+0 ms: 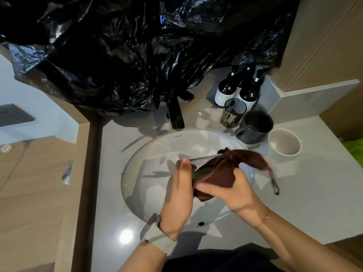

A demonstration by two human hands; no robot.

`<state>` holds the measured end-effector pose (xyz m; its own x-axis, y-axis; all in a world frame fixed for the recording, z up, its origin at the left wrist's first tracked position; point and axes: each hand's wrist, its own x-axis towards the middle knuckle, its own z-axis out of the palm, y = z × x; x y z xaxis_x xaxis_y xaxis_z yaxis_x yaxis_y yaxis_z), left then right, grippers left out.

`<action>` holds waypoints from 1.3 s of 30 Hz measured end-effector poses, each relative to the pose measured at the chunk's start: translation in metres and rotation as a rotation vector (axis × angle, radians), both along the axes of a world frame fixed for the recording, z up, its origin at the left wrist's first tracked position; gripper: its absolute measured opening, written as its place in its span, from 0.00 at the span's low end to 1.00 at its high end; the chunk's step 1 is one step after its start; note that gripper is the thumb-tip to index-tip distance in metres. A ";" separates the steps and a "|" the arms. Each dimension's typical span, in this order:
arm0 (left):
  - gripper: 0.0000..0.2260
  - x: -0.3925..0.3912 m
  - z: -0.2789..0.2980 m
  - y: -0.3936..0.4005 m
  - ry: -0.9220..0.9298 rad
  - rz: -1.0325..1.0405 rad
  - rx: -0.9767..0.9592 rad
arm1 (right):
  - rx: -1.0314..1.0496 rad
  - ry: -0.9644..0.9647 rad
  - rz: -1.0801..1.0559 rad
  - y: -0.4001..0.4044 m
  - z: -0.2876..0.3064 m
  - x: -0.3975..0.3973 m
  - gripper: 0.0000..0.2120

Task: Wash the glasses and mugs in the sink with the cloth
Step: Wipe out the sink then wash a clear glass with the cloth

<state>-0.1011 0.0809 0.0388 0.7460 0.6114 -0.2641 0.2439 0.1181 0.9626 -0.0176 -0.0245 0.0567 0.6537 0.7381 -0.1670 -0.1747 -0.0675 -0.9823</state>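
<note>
A crumpled black plastic sheet [125,52] hangs across the top of the view, draped over the wall above the grey table [306,183]. A dark faucet [176,116] juts out from under its lower edge. At the back right corner of the table three dark pump bottles [243,89] with white labels stand close together. On the left wall sits a dark socket plate [13,114].

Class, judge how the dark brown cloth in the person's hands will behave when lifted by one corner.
The dark brown cloth is probably floppy: it bunches and a tail dangles beside the right hand. Likely light, since fingers alone carry it. It looks soft, so unlikely to slip.
</note>
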 end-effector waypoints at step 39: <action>0.18 -0.022 -0.005 0.000 -0.085 0.015 0.610 | -0.124 0.481 -0.352 0.019 0.020 -0.015 0.10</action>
<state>-0.1233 0.0814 0.0343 0.7389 0.6446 0.1964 0.1664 -0.4570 0.8738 -0.0326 -0.0051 0.0764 0.6849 0.4471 -0.5753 -0.6296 -0.0342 -0.7762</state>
